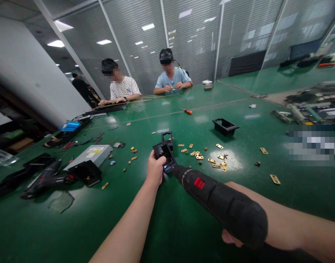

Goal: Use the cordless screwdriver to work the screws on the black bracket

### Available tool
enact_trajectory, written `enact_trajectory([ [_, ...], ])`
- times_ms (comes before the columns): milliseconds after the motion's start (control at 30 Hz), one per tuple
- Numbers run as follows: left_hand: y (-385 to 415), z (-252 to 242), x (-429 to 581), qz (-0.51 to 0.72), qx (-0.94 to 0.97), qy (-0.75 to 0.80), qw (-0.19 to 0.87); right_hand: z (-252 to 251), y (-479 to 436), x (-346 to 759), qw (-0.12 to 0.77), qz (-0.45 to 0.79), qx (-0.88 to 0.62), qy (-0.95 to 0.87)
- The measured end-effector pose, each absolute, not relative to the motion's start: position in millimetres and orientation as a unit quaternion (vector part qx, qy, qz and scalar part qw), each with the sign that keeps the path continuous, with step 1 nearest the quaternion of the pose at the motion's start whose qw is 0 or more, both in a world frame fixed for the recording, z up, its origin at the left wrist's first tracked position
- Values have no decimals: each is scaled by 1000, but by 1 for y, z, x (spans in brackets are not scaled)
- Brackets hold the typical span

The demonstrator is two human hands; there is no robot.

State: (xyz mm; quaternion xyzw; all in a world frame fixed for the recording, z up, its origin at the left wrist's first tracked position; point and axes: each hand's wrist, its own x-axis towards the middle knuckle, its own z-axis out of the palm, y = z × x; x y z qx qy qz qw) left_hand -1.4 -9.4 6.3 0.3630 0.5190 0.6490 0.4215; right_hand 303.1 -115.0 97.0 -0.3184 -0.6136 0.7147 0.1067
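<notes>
My right hand (231,237) grips a black cordless drill (222,204) with a red switch on top; the drill hides most of the fingers. Its nose points left and down into a black plastic housing (164,151), which my left hand (156,168) holds by its near left side with the thumb over the edge. Whether the bit touches a screw inside cannot be made out. Just behind stands another black frame (167,137). Small brass plates (199,157) and screws lie scattered to the right of the housing.
A black housing (224,127) stands farther right. On the left are a grey metal drive (95,155), a black housing (87,173) and a second power tool (47,179). An orange screwdriver (187,111) lies toward two people seated across the table. Electronic parts (315,113) are piled right.
</notes>
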Motion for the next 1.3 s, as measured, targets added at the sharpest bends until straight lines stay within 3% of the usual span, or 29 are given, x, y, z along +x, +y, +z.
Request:
enact_trajectory([
  [1300, -12, 15, 4, 639, 351, 530, 433, 90, -117, 307, 163, 731, -248, -614],
])
